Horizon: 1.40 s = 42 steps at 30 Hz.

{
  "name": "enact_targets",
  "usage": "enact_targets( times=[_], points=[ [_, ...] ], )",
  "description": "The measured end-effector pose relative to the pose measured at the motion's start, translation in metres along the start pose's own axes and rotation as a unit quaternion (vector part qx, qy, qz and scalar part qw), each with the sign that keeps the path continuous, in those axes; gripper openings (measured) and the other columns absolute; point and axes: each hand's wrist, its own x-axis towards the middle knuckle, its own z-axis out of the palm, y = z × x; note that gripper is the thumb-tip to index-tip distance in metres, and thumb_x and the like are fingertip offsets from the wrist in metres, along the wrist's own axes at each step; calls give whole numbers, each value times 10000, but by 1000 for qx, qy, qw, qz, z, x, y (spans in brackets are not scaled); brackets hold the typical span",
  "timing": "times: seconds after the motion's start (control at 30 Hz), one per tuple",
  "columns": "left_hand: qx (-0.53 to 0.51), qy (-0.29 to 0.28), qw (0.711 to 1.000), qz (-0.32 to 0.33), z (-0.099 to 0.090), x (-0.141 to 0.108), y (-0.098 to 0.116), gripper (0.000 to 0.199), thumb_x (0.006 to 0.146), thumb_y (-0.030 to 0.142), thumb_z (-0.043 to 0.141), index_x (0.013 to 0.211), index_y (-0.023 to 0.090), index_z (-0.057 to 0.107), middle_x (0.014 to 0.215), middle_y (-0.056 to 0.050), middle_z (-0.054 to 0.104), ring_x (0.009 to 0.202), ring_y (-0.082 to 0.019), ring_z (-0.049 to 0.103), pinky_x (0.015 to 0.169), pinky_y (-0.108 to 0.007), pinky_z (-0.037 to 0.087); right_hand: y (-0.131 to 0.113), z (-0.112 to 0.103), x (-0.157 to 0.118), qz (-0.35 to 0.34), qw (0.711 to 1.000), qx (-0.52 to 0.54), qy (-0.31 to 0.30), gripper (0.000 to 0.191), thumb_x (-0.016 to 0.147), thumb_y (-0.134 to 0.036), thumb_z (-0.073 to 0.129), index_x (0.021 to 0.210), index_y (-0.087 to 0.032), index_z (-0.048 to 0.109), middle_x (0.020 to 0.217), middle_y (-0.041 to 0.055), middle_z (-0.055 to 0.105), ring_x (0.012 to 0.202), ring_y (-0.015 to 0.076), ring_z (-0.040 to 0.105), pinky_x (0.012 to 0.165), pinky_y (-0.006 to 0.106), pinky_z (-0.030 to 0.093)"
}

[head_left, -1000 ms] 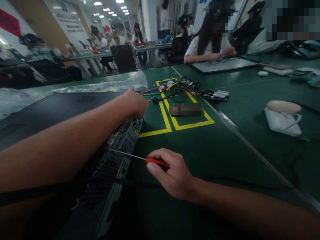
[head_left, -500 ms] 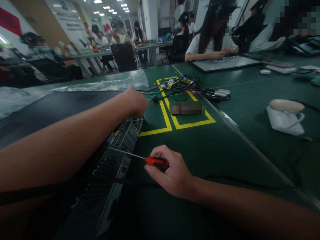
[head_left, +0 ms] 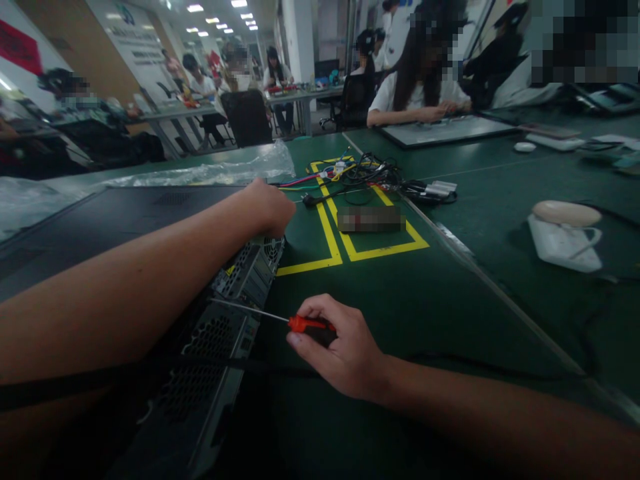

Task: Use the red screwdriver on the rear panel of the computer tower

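My right hand (head_left: 340, 343) is closed around the red and black handle of a screwdriver (head_left: 304, 324). The thin shaft points left, and its tip meets the perforated rear panel of a black computer case (head_left: 200, 373) lying on the green table. My left hand (head_left: 273, 208) rests at the far corner of the case, above a round fan grille (head_left: 273, 248). Its fingers are curled down and mostly hidden, so what they grip, if anything, does not show. My left forearm crosses over the top of the case.
Beyond the case lie tangled cables (head_left: 375, 170), clear plastic wrap (head_left: 240, 163) and yellow tape marks (head_left: 387, 252) around a blurred block. A white cup-like item (head_left: 565, 243) stands at right. Across the table, a person leans over a flat panel (head_left: 450, 129).
The view has shifted slightly. Both hands keep almost the same places, and the screwdriver still reaches the rear panel.
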Motion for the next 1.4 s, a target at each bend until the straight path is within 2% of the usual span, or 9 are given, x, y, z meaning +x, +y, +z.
enact_targets(
  times=[0.43, 0.57, 0.7, 0.8, 0.87, 0.93, 1.07, 1.23, 1.4],
  points=[
    [4, 1, 1000, -1, 0, 0, 1, 415, 801, 238, 586, 1179, 205, 753, 1214, -179, 725, 1110, -353, 643, 965, -525, 446, 1, 1, 0, -2, 1000, 5, 4, 132, 905, -249, 674, 991, -157, 636, 816, 7, 633, 680, 125, 587, 626, 237, 446],
    [13, -3, 1000, -3, -1, 0, 1, 409, 807, 254, 587, 1184, 243, 745, 1207, -149, 733, 1095, -322, 635, 954, -497, 453, 0, 0, 1, 0, 1000, 3, -1, 124, 937, -255, 632, 973, -141, 664, 797, 12, 623, 663, 124, 570, 620, 246, 436],
    [10, -2, 1000, -6, 0, 0, 1, 408, 805, 236, 582, 1179, 225, 746, 1215, -156, 728, 1087, -321, 636, 946, -497, 457, 1, 0, 1, -8, 1000, -2, -12, 157, 975, -258, 579, 970, -141, 685, 794, 17, 628, 671, 124, 567, 641, 251, 439],
    [-12, 2, 1000, -11, 0, 0, 1, 406, 782, 226, 615, 1163, 234, 756, 1214, -145, 731, 1109, -325, 632, 976, -501, 440, 1, 1, 0, -3, 1000, 9, -8, 155, 944, -267, 625, 1042, -151, 655, 834, 21, 648, 696, 130, 593, 655, 252, 456],
    [-6, -1, 1000, -11, 0, 0, 1, 407, 791, 237, 608, 1172, 241, 751, 1213, -135, 732, 1116, -320, 630, 986, -500, 434, 2, 1, -2, 11, 1000, 15, -2, 234, 888, -259, 688, 1085, -159, 609, 846, 16, 650, 707, 136, 608, 655, 253, 465],
    [12, -5, 1000, -6, -1, 0, 1, 412, 809, 249, 581, 1188, 225, 743, 1218, -146, 729, 1108, -321, 635, 975, -506, 441, 2, 2, -2, 17, 1000, 12, -1, 252, 848, -228, 719, 1052, -173, 581, 826, 0, 636, 692, 131, 601, 645, 248, 461],
    [22, -3, 1000, 4, 0, 0, 1, 432, 815, 250, 565, 1212, 227, 733, 1220, -151, 729, 1103, -323, 641, 964, -514, 451, 2, 2, -1, 2, 1000, -1, -3, 161, 848, -182, 703, 947, -187, 577, 786, -28, 597, 632, 102, 546, 613, 230, 433],
    [14, 1, 1000, 7, 1, 1, 1, 443, 803, 241, 565, 1207, 186, 738, 1215, -190, 725, 1099, -358, 641, 942, -544, 461, 1, 2, 1, 2, 1000, -3, -2, 155, 856, -171, 696, 953, -190, 577, 790, -34, 590, 625, 98, 530, 613, 228, 429],
    [25, -1, 1000, 9, 0, 1, 1, 436, 806, 246, 562, 1201, 198, 741, 1210, -179, 730, 1106, -346, 651, 949, -530, 468, 0, 1, 1, 7, 1000, 0, -5, 155, 861, -181, 695, 959, -193, 576, 796, -31, 599, 639, 104, 546, 616, 230, 435]
  ],
)
